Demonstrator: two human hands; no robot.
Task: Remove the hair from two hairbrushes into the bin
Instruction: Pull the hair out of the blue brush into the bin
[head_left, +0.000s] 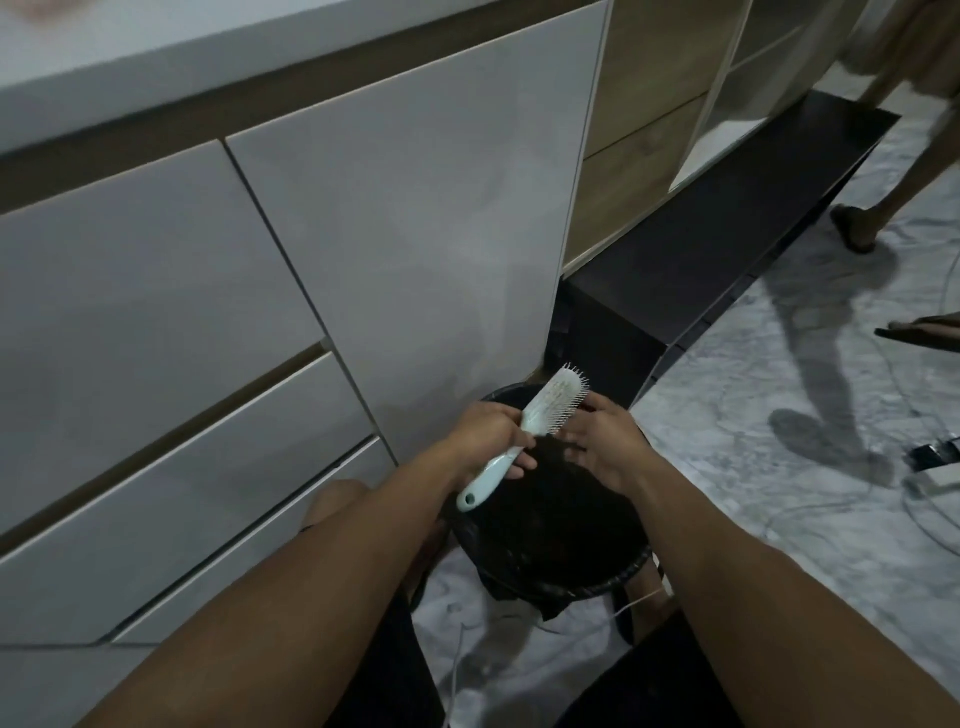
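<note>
A pale mint hairbrush (535, 421) is held over a round black bin (566, 540) lined with a dark bag. My left hand (485, 439) grips the brush around its neck, so the handle points down toward me and the bristled head points up and away. My right hand (597, 439) is beside the bristles on the right, fingers spread and touching the head's lower edge. Whether it pinches any hair is too small to tell. Only one brush is in view.
White drawer fronts (182, 415) and a tall cabinet door stand close on the left. A dark plinth (701, 270) runs back right. Another person's legs (893, 171) stand on the marble floor at right, with cables (935, 499) and a small device nearby.
</note>
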